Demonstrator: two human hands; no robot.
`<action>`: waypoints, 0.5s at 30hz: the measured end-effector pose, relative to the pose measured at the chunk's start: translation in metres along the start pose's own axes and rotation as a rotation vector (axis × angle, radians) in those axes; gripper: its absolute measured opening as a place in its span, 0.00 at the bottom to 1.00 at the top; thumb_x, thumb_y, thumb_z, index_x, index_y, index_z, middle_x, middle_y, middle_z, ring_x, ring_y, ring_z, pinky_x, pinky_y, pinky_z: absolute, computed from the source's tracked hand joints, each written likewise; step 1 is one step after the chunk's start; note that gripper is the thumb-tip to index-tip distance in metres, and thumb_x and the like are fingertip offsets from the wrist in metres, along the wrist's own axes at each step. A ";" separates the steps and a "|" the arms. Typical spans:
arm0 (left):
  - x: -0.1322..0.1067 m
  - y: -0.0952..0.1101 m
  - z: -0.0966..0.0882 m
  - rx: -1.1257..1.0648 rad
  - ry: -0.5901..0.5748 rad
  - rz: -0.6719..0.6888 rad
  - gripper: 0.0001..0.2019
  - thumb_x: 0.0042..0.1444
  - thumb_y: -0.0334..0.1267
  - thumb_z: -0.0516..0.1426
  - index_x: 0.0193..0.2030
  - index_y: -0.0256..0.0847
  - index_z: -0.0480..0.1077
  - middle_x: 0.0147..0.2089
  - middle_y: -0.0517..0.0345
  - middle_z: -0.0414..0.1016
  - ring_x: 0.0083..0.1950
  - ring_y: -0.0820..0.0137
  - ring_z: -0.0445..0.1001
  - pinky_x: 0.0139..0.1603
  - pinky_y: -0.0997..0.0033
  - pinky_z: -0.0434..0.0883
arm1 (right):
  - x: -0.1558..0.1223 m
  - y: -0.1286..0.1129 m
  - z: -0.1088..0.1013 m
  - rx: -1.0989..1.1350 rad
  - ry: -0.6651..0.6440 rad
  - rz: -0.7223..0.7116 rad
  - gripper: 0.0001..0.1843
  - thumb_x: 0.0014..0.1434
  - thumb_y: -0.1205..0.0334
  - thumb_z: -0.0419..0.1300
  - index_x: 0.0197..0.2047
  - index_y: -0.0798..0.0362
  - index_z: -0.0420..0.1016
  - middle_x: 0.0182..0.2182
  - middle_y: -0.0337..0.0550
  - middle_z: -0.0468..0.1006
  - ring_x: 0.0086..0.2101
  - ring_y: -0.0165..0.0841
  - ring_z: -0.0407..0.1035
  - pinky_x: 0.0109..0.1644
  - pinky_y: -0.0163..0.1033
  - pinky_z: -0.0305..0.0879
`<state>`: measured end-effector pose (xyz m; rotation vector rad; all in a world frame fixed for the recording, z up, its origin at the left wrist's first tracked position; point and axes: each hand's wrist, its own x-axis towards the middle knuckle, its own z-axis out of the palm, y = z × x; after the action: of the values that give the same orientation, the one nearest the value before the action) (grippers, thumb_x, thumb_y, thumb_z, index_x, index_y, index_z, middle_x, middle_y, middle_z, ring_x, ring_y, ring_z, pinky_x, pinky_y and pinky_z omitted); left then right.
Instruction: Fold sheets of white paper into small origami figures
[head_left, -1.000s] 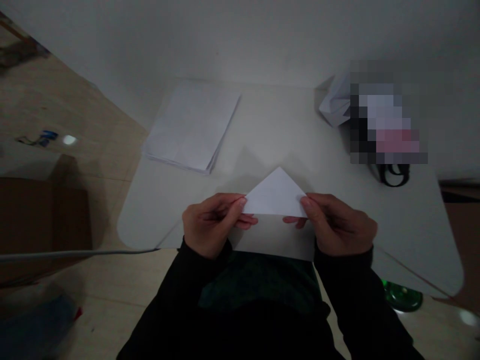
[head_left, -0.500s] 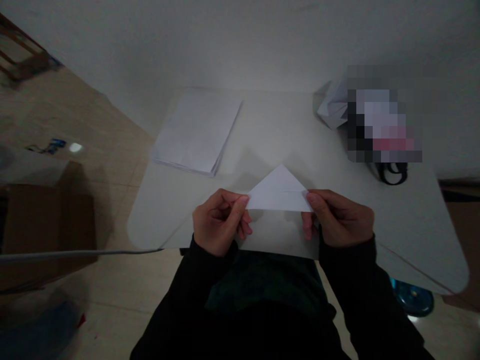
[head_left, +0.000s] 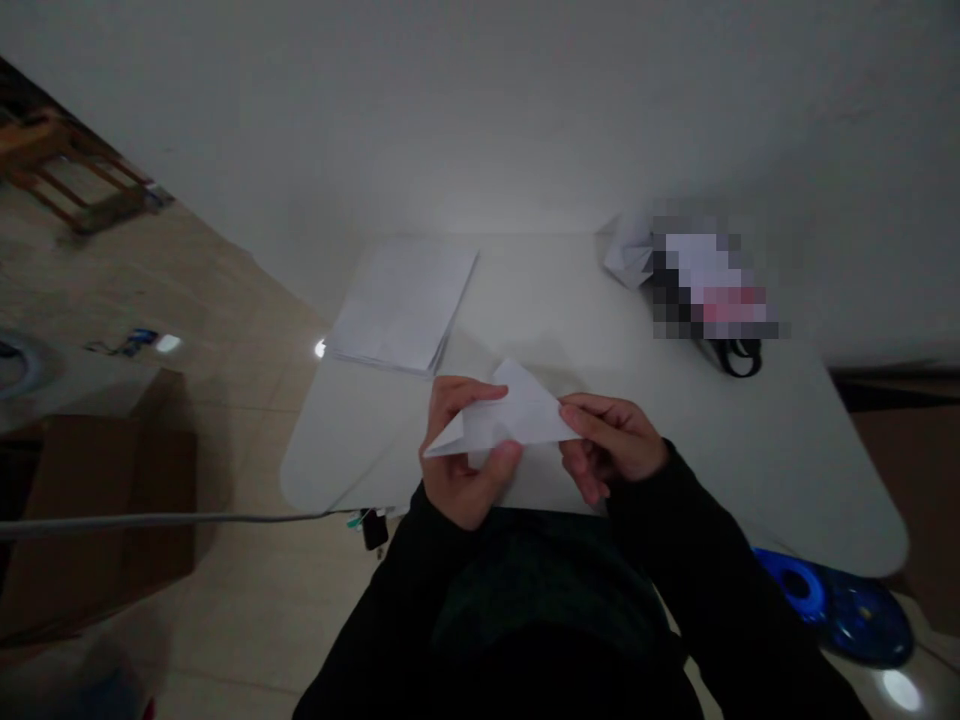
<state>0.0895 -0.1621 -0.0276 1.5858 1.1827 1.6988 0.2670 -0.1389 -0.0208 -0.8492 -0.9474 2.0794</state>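
Note:
A white sheet of paper folded into a triangle (head_left: 517,410) is held just above the table's near edge, its peak pointing away from me. My left hand (head_left: 461,480) wraps round its left part, with the thumb on the lower edge and a finger along the upper side. A small flap stands out at the left end. With thumb and fingers my right hand (head_left: 619,440) pinches the right corner. The fingers beneath the paper are partly hidden.
On the white table (head_left: 360,430), a stack of white paper (head_left: 405,305) lies at the back left. A folded white paper piece (head_left: 630,255) and a blurred-out item with a black strap (head_left: 739,358) are at the back right. Cardboard boxes (head_left: 112,500) stand on the floor at left.
My left hand has shifted from pinching the left corner to gripping round the paper's left part, where a flap now shows. The paper has tilted slightly, and the head view has shifted.

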 end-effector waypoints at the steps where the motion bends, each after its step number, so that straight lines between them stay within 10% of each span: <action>1: 0.003 -0.002 0.003 0.046 -0.004 0.077 0.21 0.48 0.48 0.61 0.46 0.41 0.68 0.46 0.51 0.66 0.49 0.61 0.70 0.47 0.58 0.72 | 0.002 0.002 0.000 -0.013 -0.032 0.011 0.16 0.57 0.53 0.58 0.44 0.56 0.68 0.16 0.32 0.72 0.13 0.27 0.67 0.10 0.27 0.53; 5: 0.009 -0.007 0.012 -0.042 -0.143 0.091 0.22 0.52 0.51 0.58 0.50 0.43 0.62 0.63 0.46 0.54 0.63 0.55 0.57 0.60 0.44 0.60 | 0.005 0.008 0.005 -0.111 -0.001 -0.076 0.23 0.58 0.54 0.58 0.54 0.52 0.57 0.20 0.33 0.76 0.16 0.30 0.71 0.13 0.28 0.60; 15: 0.006 -0.005 0.012 -0.055 -0.293 0.048 0.33 0.47 0.56 0.60 0.56 0.40 0.59 0.56 0.44 0.60 0.61 0.54 0.58 0.58 0.49 0.62 | 0.002 0.002 0.012 -0.109 -0.076 -0.004 0.22 0.57 0.51 0.57 0.49 0.47 0.53 0.18 0.29 0.73 0.12 0.29 0.68 0.10 0.27 0.54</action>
<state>0.0992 -0.1515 -0.0297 1.7687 0.9503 1.4521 0.2562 -0.1431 -0.0169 -0.8276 -1.1107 2.0846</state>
